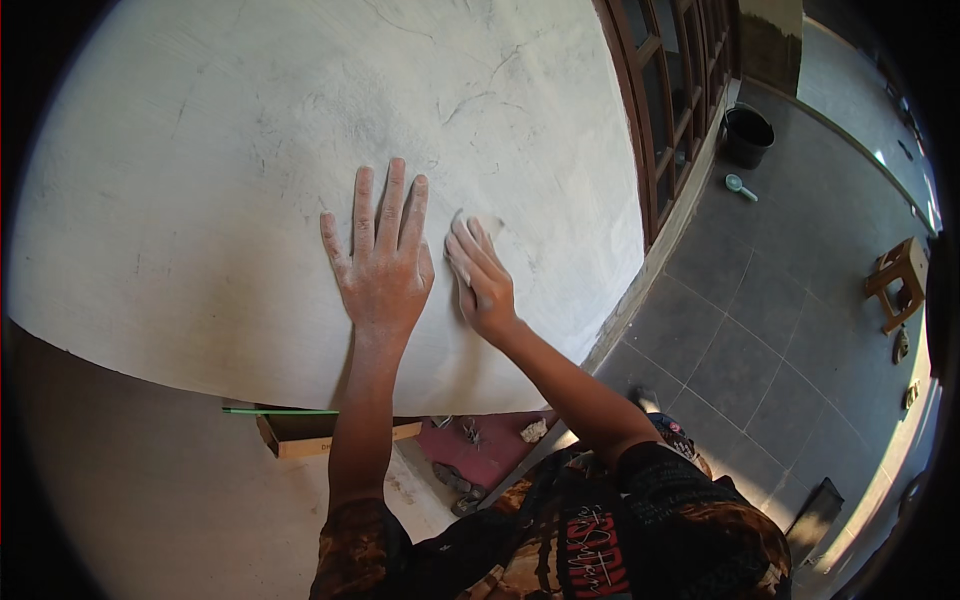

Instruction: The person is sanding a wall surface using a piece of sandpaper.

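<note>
In front of me is a white plastered wall (225, 150) with grey scuffs and fine cracks in its upper part. My left hand (384, 262) lies flat against it, fingers spread and dusted with white powder, holding nothing. To the right, my right hand (481, 277) presses on the same wall with its fingers together. A small pale sheet (491, 223), possibly sandpaper, shows past its fingertips; most of it is hidden under the hand. White dust coats the right fingers too.
A brown-framed window (660, 97) borders the wall at right. On the grey tiled floor (720, 330) stand a black bucket (748, 136) and a stool (898, 283), with a pale handled object (740, 187) near the bucket. Below the wall's edge sits a cardboard box (304, 442) beside a green strip (281, 412).
</note>
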`<act>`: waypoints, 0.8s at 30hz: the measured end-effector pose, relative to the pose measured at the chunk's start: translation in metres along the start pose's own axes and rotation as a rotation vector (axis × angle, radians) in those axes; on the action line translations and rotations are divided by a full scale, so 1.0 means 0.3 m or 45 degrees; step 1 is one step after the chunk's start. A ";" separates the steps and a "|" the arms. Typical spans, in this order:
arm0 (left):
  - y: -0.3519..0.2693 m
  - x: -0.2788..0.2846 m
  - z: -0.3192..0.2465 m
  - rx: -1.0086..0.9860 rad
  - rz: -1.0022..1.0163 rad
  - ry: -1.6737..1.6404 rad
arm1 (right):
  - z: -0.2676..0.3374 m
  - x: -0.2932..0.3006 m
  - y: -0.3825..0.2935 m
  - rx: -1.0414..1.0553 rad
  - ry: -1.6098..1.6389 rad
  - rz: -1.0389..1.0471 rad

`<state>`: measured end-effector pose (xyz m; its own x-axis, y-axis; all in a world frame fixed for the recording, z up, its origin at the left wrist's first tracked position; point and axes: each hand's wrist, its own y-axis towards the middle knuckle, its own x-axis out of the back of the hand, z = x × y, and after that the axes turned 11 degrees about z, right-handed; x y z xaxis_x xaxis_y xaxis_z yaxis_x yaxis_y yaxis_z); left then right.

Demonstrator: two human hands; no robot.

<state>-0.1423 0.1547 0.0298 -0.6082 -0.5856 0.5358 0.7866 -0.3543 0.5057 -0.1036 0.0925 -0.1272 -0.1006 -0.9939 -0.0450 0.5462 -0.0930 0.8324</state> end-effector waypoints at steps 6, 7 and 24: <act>-0.009 -0.013 0.013 0.000 -0.036 -0.047 | 0.025 0.026 0.225 0.041 -0.045 -0.094; -0.003 -0.013 0.007 0.003 -0.048 -0.048 | 0.005 0.005 0.101 0.004 -0.075 -0.026; -0.004 -0.021 -0.006 -0.001 -0.065 -0.068 | -0.033 0.092 0.096 0.027 -0.084 0.110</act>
<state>-0.1393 0.1575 0.0245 -0.6524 -0.5269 0.5447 0.7545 -0.3836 0.5326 -0.0825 0.0619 -0.1098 -0.1090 -0.9920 0.0636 0.5380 -0.0051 0.8430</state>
